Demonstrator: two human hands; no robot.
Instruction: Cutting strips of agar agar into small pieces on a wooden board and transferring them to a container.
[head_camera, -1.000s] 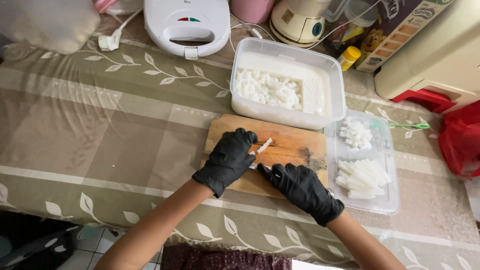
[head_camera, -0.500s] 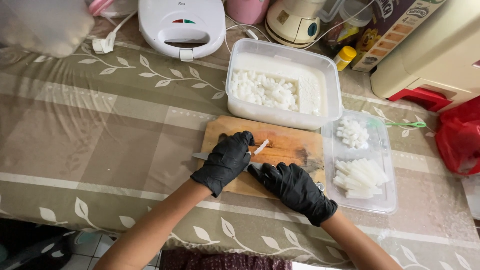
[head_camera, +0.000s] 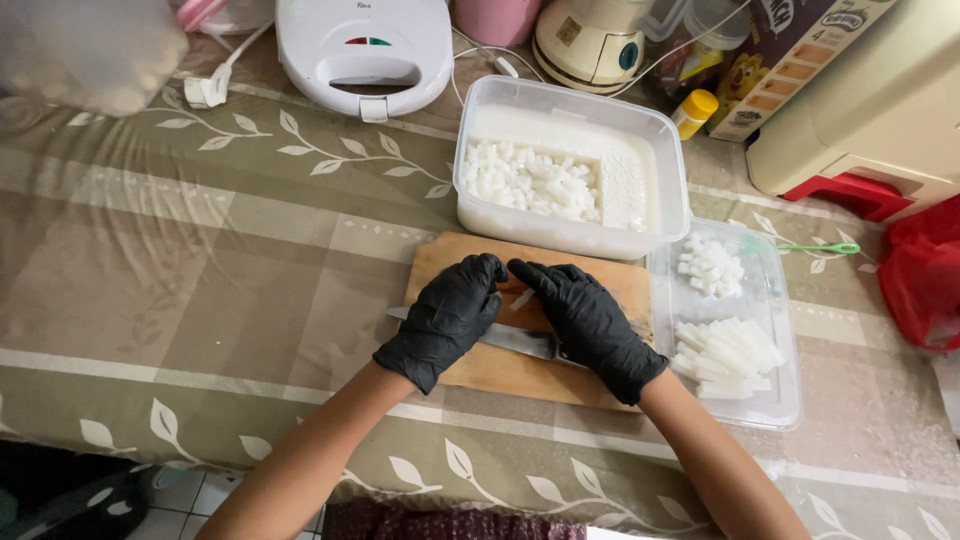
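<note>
Knife (head_camera: 505, 338) lies flat across the board (head_camera: 440, 265), right hand (head_camera: 592, 328) curled on its handle, left hand (head_camera: 447, 318) cupped over the blade, white strip (head_camera: 521, 299) at twelve o'clock between them: best keep fingertips tucked, slice evenly.

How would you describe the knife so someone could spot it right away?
Find the wooden cutting board in front of the big clear tub. The knife lies flat across it under two black-gloved hands, the only metal blade among white pieces.
</note>
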